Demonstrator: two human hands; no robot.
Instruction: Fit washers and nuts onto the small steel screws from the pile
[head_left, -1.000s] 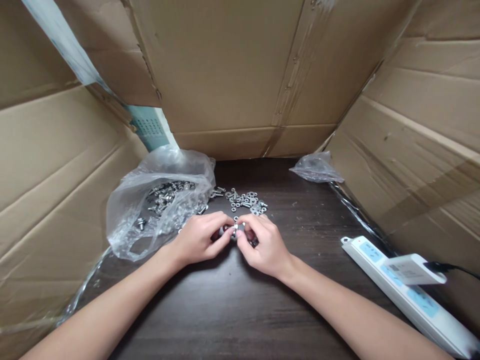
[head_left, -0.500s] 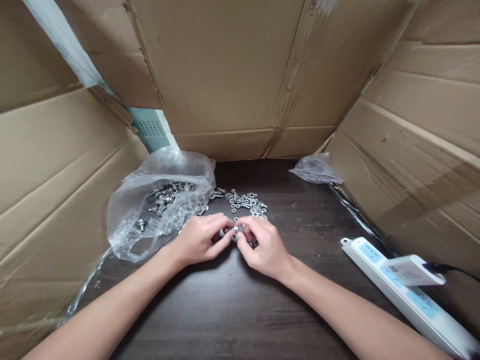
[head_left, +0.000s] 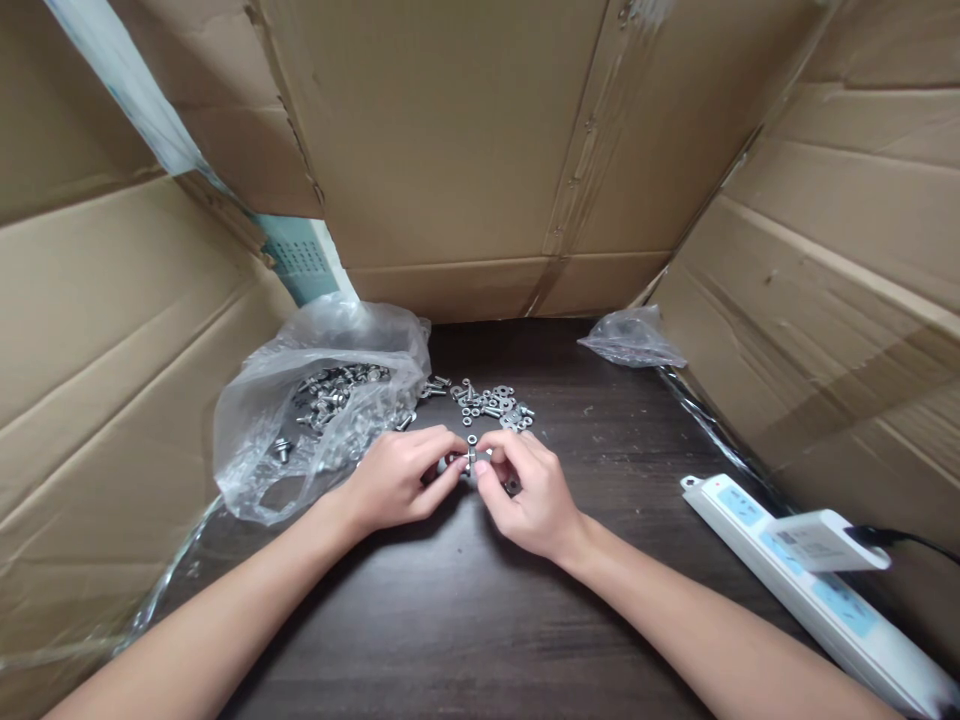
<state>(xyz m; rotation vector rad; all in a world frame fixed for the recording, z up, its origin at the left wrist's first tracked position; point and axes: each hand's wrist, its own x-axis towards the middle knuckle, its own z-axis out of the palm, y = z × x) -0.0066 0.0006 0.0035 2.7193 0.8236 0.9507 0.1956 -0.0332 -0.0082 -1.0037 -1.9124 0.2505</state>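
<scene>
My left hand [head_left: 409, 475] is closed in a pinch on a small bolt [head_left: 471, 458] that seems to carry a washer or nut. From the other side, the fingertips of my right hand [head_left: 526, 492] close on the same bolt. Fingers hide much of it. Just beyond the fingertips lies a loose nut [head_left: 472, 440]. A scattered pile of bolts, nuts and flat washers [head_left: 491, 405] spreads over the dark table [head_left: 465, 620] behind my hands. More small metal parts show partly under my right palm.
At the left stands an open clear plastic bag [head_left: 255, 400] with many assembled bolts [head_left: 341, 395]. A smaller plastic bag [head_left: 634, 338] lies at the back right. The white power strip [head_left: 795, 580] holds a plugged-in charger [head_left: 832, 540]. Cardboard walls [head_left: 465, 150] surround the table.
My right fingertips have shifted slightly around the bolt, and its metal end looks turned a little. My left hand and the surroundings have stayed nearly still.
</scene>
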